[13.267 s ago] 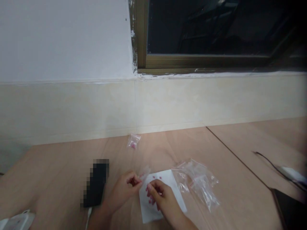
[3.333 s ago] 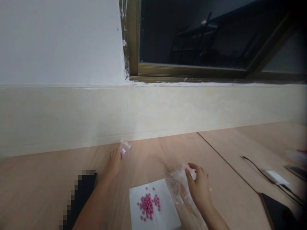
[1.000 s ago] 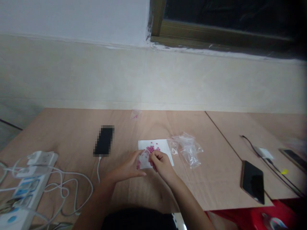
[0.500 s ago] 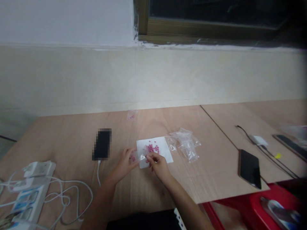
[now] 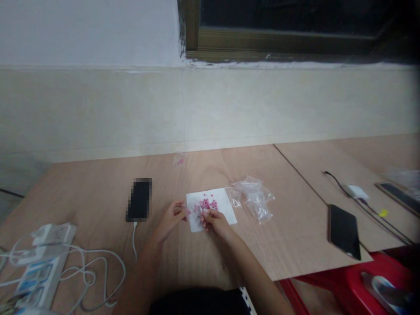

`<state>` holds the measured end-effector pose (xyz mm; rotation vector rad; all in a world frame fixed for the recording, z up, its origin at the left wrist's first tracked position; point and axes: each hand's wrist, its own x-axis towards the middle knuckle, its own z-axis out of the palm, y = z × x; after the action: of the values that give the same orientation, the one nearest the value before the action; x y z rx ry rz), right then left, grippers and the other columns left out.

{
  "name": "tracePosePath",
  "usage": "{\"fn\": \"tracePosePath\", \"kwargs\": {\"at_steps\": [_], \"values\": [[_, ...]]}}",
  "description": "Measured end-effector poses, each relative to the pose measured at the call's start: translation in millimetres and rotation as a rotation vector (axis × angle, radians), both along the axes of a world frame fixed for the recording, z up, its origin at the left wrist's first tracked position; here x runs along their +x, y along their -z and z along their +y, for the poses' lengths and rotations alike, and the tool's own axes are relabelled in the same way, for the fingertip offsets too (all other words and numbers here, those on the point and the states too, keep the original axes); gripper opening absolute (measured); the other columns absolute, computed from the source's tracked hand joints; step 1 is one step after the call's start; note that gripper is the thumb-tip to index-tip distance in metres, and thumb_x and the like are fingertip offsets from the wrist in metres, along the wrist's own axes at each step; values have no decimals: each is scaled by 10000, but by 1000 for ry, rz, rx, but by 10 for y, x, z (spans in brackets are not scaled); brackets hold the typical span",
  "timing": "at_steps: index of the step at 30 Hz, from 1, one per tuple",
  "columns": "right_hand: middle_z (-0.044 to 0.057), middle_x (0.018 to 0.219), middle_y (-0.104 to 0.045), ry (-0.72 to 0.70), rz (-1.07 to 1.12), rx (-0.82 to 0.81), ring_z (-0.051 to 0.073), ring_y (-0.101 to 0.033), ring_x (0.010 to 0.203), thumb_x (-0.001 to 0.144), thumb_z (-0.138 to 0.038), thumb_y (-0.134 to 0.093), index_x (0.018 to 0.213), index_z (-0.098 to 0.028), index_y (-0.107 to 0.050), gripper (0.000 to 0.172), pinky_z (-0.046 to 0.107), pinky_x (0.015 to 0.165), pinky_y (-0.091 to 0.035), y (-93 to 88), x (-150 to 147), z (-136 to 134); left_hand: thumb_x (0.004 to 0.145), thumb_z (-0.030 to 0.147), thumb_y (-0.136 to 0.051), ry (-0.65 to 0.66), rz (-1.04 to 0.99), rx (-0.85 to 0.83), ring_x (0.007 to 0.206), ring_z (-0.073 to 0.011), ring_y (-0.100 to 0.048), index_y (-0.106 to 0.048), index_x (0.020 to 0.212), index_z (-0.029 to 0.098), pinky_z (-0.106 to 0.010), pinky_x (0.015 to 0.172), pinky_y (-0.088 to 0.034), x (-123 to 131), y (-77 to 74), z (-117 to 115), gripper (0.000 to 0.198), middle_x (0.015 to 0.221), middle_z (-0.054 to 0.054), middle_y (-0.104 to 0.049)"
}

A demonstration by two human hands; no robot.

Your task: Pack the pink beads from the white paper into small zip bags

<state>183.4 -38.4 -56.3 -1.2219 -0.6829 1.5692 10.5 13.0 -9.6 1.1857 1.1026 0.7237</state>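
- A pale wall point(image 5: 114, 109) with a dark, brown-framed window point(image 5: 282, 26) rises behind a light wooden table point(image 5: 302, 249).
- A sheet of white paper point(image 5: 228, 215) lies on the table in front of the person, bearing a loose cluster of small pink beads point(image 5: 208, 204), a couple of them apart near its far edge.
- A small zip bag point(image 5: 194, 209), see-through, is held over the left part of the paper; pink shows at its left end. It looks blurred here, so I cannot tell how many beads it contains or whether its mouth is open.
- The left hand point(image 5: 171, 220) pinches the bag's left side, thumb close to the fingers.
- The right hand point(image 5: 216, 222) has its thumb and fingertips drawn together at the bag's other side, just beside the beads.
- Near the wall, a second zip bag point(image 5: 180, 159) lies flat with a few pink beads inside.
- Right of the paper, a heap of transparent zip bags point(image 5: 258, 199) overlaps on the wood.
- To the left lie a black phone point(image 5: 139, 200) on a white cable point(image 5: 134, 239) and a white power strip point(image 5: 46, 267) with plugs in it.
- Another phone point(image 5: 344, 232) rests at the right, near a red stool point(image 5: 359, 280).
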Motion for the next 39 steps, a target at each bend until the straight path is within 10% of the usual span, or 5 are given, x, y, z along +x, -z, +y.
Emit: {"fn": "tracePosePath", "kwargs": {"at_steps": [34,39], "values": [[-38,548,-534,-13,207,-60,28,-266,331,580,-367,-714,713,-176,-578,269,206,340,-164,-178,121,-15,700,255,-592,-93,-36,138,524,-96,-544,-461,934,189,-207,536,-414,173,-289,61,275,567,84,-531],[-2,608,-628,77,151,-44,82,-441,368,579,-415,-720,816,-190,-567,361,214,363,-296,-363,107,-63,725,312,-599,-95,-49,128,562,-103,-560,-440,971,193,-226,578,-439,87,-286,-61,316,624,72,-532]]}}
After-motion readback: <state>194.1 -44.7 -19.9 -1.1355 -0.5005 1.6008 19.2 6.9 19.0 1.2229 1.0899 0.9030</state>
